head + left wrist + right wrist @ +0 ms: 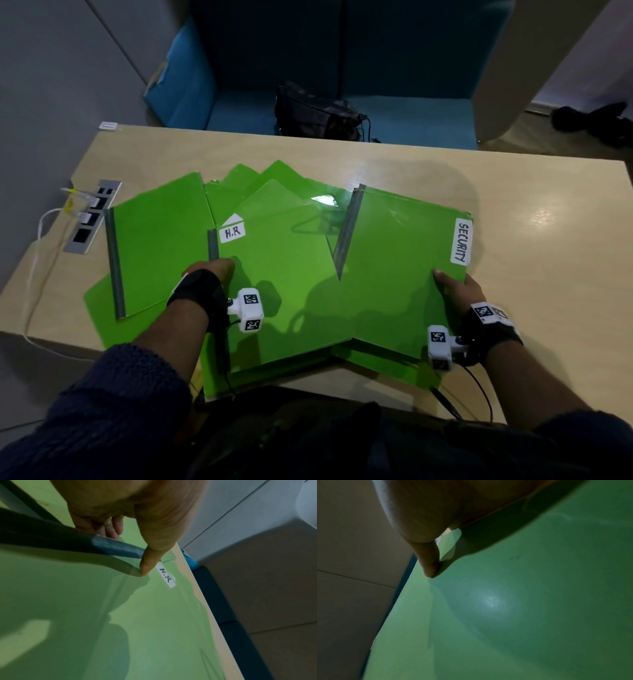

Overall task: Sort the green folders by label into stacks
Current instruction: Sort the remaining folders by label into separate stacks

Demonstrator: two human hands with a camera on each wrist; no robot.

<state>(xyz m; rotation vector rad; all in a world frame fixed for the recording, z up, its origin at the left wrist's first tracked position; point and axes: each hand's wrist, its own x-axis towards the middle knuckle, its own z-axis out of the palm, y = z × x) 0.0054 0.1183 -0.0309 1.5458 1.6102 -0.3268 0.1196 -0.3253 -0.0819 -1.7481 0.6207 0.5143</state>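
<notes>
Several green folders lie overlapped on the wooden table (548, 274). The middle folder (284, 281) bears a white "H.R" label (233, 233). My left hand (209, 271) pinches it at its grey spine (120, 547), with the thumb (150, 555) on top and the fingers underneath. The right-hand folder (404, 260) carries a "SECURITY" label (461, 242). My right hand (454, 286) grips its near right edge; the thumb (429, 563) presses the green cover (505, 615) and the fingers are hidden below. A third folder (161, 246) at the left shows no label.
More green folders (260, 176) fan out behind and under the top ones. A socket panel (91, 216) with a white cable (42, 236) sits at the table's left edge. A black bag (315, 109) lies on a blue sofa (411, 113) beyond the far edge.
</notes>
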